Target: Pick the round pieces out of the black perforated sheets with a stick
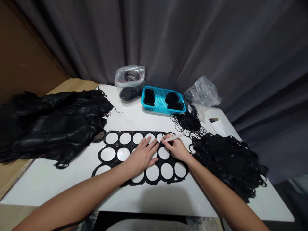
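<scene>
Left hand rests flat and open on a matt black lattice of joined rings, fingers spread, released, gripping nothing; right hand is clenched around a slender white pen-like tool, its tip at the upper right of the lattice, on or just beside a ring; exact contact cannot be confirmed; the lattice lies flat on a glossy white surface, directly before the wearer, its rings set in three rows with white showing through the openings; a crumpled, shiny black heap sits at the left, almost touching the lattice; its material cannot be determined; a large tangled mass of thin black loops lies at the right, just beside right hand; a smaller tangle of black loops sits above it, near the lattice; a turquoise perforated plastic basket stands farther back, holding several coiled black bundles; a clear plastic bag with black contents stands to its left; a crumpled clear plastic bag lies to its right; a white paper sheet lies near the far right corner, a small dark-and-tan object on it; a grey pleated curtain hangs behind the surface.
</scene>
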Demonstrator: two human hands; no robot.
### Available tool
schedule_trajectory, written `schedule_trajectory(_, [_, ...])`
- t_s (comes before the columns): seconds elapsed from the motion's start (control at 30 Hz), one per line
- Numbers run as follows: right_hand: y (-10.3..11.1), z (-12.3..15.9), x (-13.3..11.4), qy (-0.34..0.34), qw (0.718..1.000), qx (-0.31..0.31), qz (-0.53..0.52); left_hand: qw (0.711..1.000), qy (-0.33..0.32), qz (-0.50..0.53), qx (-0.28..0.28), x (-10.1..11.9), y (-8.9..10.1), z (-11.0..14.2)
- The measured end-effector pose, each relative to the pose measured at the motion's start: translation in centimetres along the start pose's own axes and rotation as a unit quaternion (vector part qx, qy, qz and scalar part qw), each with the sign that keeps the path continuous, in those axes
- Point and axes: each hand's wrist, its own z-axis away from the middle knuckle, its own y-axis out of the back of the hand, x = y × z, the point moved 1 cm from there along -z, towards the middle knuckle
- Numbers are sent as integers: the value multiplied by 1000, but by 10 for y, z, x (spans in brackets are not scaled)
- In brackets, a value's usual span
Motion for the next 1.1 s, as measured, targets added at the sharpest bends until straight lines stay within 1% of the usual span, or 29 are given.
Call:
schedule_trajectory(0.1, [-1,1,0,4,1000,4,4,1000,0,3,0,0,-1,0])
schedule_trajectory(0.3, [-2,1,2,-4,1000,3,-23,1000,4,1,-4,1,-1,0])
schedule_trajectory(0.4, [-2,1,2,-6,1000,4,-12,1000,5,7,-3,0,-2,0])
schedule_trajectory(0.57, [-3,2,-1,17,1000,8,15,1000,3,27,3,-1,-4,0])
schedule_trajectory(0.73, [-3,2,-1,0,1000,12,0,1000,7,22,-5,0,-4,-1])
schedule_trajectory(0.8, [-1,1,-3,4,1000,13,11,1000,6,23,-2,0,-3,-1])
schedule_trajectory(0.87, [-1,2,-5,25,999,15,41,1000,6,26,3,0,-4,0])
schedule_trajectory(0.97, [-8,7,-10,91,989,16,118,1000,4,30,4,-1,-4,0])
schedule_trajectory(1.03, [-13,10,-13,148,969,0,196,999,5,34,7,-2,-4,1])
schedule_trajectory(1.1, [-13,9,-12,184,941,-14,283,999,7,37,9,-2,-3,1])
